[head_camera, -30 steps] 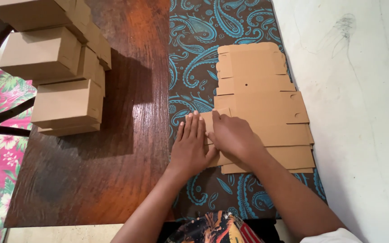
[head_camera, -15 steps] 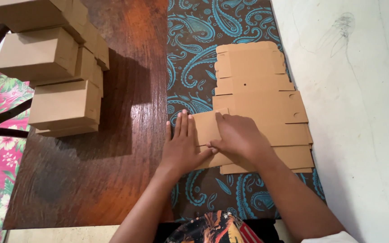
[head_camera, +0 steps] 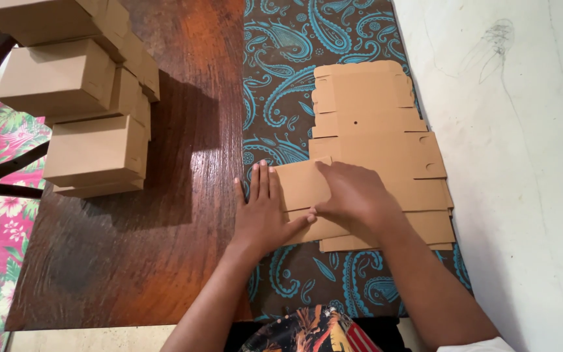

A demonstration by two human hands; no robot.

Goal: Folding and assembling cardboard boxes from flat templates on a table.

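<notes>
Both hands lie flat, fingers spread, pinching nothing. The left hand [head_camera: 263, 215] and right hand [head_camera: 354, 194] press a flat cardboard blank [head_camera: 376, 153] on the counter [head_camera: 164, 261].

Flat die-cut sheet [head_camera: 373, 137]: matt brown cardboard, smooth. Folded boxes [head_camera: 92, 153]: same matt cardboard. Surface [head_camera: 164, 248]: dark polished wood, glossy, with visible grain. Runner [head_camera: 281, 78]: woven cloth, brown with a blue paisley print. Wall [head_camera: 522, 163]: pale matt plaster, scuffed.

Warm, even light, a sheen on the wooden table [head_camera: 184, 98], soft shadows beside the boxes [head_camera: 92, 153], sharp focus.
</notes>
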